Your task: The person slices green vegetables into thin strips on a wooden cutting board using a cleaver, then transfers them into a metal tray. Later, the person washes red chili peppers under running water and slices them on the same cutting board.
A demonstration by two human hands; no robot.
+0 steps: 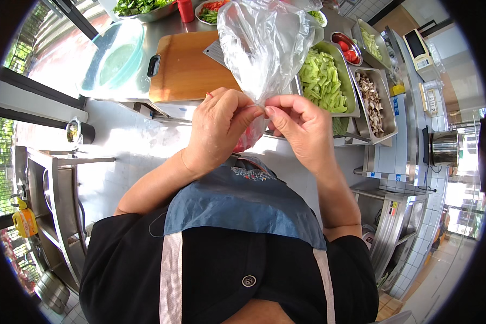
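A clear plastic bag (267, 48) is gathered to a narrow neck in front of my chest. My left hand (222, 123) pinches one side of that neck between thumb and forefinger. From the other side, my right hand (301, 125) pinches it too, and the thumbs nearly meet. Above the hands the bag's upper part spreads wide; below hangs a portion with something red (249, 139) inside, partly hidden by my left hand. Behind the bag lies a wooden cutting board (190, 67) with a metal cleaver blade (215, 52) on it, its remainder covered by the plastic.
Right of the bag, steel pans hold chopped green vegetable pieces (322, 79) and sliced mushrooms (370, 101). Beyond are a bowl of red pieces (348, 50) and another pan (370, 42). A translucent basin (119, 60) stands left of the board. A steel rack (54, 170) is at left.
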